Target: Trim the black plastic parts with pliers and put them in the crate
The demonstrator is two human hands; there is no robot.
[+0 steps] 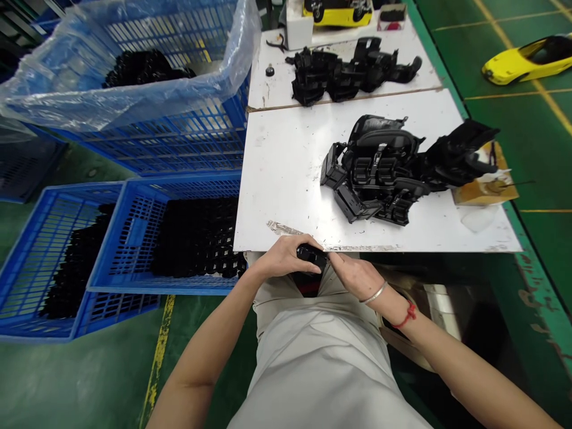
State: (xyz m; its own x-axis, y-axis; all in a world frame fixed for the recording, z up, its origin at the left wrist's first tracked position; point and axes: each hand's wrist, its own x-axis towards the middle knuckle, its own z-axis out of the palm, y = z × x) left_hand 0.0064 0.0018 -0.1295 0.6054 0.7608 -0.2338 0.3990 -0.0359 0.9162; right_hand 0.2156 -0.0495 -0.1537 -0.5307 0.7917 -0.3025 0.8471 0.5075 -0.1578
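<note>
A small black plastic part (pixel 311 257) is in my left hand (pixel 286 257), its thumb and fingers wrapped round it, just below the table's front edge. My right hand (pixel 357 275) meets the part's right end with its fingers closed. Whether those fingers grip the part itself or a small tool is hidden. Beyond my hands, a heap of black moulded plastic parts (pixel 384 161) lies on the white tabletop (pixel 281 161). Another row of black parts (pixel 348 71) sits farther back.
To the left, a plastic-lined blue crate (pixel 156 143) and two lower blue crates (pixel 165 287) (pixel 36 333) contain black parts. A cardboard box (pixel 487 193) stands at the right table edge. Yellow model cars (pixel 531 59) (pixel 339 16) are at the far right and back. Black shavings dot the tabletop.
</note>
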